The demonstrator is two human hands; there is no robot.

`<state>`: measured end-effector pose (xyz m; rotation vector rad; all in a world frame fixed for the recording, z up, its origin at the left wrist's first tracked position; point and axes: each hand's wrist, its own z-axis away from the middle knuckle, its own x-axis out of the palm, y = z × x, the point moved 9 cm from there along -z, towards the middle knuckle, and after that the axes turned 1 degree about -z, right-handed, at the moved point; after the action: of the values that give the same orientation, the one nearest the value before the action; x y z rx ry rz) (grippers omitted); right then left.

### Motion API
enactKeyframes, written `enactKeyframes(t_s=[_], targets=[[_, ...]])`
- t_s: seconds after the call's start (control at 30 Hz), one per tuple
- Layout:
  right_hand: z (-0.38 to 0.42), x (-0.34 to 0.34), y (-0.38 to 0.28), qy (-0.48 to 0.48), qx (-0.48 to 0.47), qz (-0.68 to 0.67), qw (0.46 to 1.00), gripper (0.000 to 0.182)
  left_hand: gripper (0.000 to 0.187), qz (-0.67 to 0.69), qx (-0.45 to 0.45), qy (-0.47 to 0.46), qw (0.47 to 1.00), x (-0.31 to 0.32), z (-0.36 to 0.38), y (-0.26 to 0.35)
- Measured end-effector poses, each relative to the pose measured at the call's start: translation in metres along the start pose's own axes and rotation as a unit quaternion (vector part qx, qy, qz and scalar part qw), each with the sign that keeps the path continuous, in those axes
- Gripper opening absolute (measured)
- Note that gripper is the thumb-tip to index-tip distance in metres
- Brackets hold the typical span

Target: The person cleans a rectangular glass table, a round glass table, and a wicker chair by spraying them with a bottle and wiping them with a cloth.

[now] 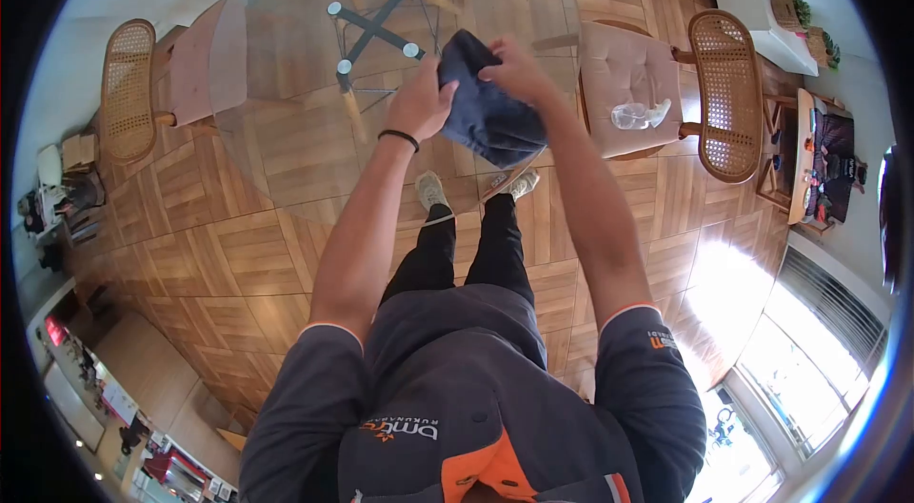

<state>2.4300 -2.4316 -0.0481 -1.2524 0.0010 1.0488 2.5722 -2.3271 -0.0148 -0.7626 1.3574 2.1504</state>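
A dark blue cloth (486,113) hangs in folds between my two hands, over the near edge of a round glass table (276,156). My left hand (422,105), with a black band at the wrist, is closed on the cloth's left side. On its upper right side, my right hand (514,73) grips the cloth between thumb and fingers. The table's crossed metal frame (373,30) shows through the glass to the left of the cloth.
A cushioned chair (624,65) with a cane back stands at the right, a clear plastic item (640,116) on its seat. Another cane-backed chair (129,89) is at the left. Parquet floor (228,260) surrounds my feet. A white cabinet (752,13) stands at the upper right.
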Motion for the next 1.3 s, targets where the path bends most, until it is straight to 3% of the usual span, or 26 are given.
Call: enactKeyframes(t_s=[0.1, 0.17, 0.23, 0.33, 0.43, 0.5, 0.53, 0.6, 0.67, 0.73, 0.9, 1.07, 1.13, 1.2, 1.3], targets=[[-0.001, -0.047, -0.036, -0.098, -0.030, -0.218, 0.971, 0.051, 0.040, 0.051, 0.163, 0.049, 0.984, -0.057, -0.010, 0.064], [0.014, -0.096, -0.082, -0.093, -0.035, -0.265, 0.959, 0.042, 0.044, 0.022, 0.184, 0.043, 0.982, -0.101, -0.011, 0.106], [0.016, -0.144, -0.112, -0.049, -0.140, -0.216, 0.965, 0.035, 0.040, 0.026, 0.248, 0.084, 0.965, -0.142, -0.012, 0.139], [0.036, -0.192, -0.152, -0.017, -0.186, -0.150, 0.971, 0.032, 0.031, -0.009, 0.314, 0.143, 0.939, -0.190, 0.012, 0.187], [0.076, -0.200, -0.197, 0.058, -0.249, -0.167, 0.952, 0.031, 0.024, -0.059, 0.361, 0.209, 0.907, -0.201, 0.048, 0.202], [0.093, -0.187, -0.189, 0.039, -0.211, -0.042, 0.976, 0.024, 0.023, -0.055, 0.402, 0.232, 0.884, -0.196, 0.068, 0.197], [0.100, -0.179, -0.183, 0.029, -0.193, 0.021, 0.981, 0.021, 0.022, -0.063, 0.399, 0.231, 0.885, -0.188, 0.074, 0.189], [0.124, -0.158, -0.170, 0.099, -0.188, 0.078, 0.974, 0.021, 0.020, -0.078, 0.389, 0.230, 0.888, -0.167, 0.089, 0.166], [0.128, -0.121, -0.126, 0.082, -0.268, 0.012, 0.960, 0.027, 0.018, -0.070, 0.346, 0.191, 0.916, -0.132, 0.097, 0.130], [0.145, -0.080, -0.095, 0.088, -0.262, 0.021, 0.961, 0.028, 0.017, -0.066, 0.311, 0.143, 0.937, -0.083, 0.104, 0.080], [0.186, 0.019, -0.001, -0.057, -0.065, -0.045, 0.995, 0.021, 0.018, -0.012, 0.166, -0.043, 0.985, 0.000, 0.128, -0.001], [0.145, -0.003, 0.026, 0.004, 0.011, -0.087, 0.996, 0.025, 0.020, 0.029, 0.196, 0.010, 0.980, -0.015, 0.076, 0.017], [0.097, -0.027, 0.034, 0.063, 0.030, -0.005, 0.998, 0.030, 0.026, 0.048, 0.177, 0.031, 0.983, -0.015, 0.022, 0.019], [0.054, -0.046, 0.042, 0.100, 0.066, -0.031, 0.992, 0.044, 0.040, -0.003, 0.149, 0.106, 0.983, -0.029, -0.020, 0.031], [0.045, -0.063, 0.015, 0.330, 0.054, 0.200, 0.921, 0.064, 0.056, -0.142, 0.093, 0.296, 0.940, -0.042, -0.038, 0.031]])
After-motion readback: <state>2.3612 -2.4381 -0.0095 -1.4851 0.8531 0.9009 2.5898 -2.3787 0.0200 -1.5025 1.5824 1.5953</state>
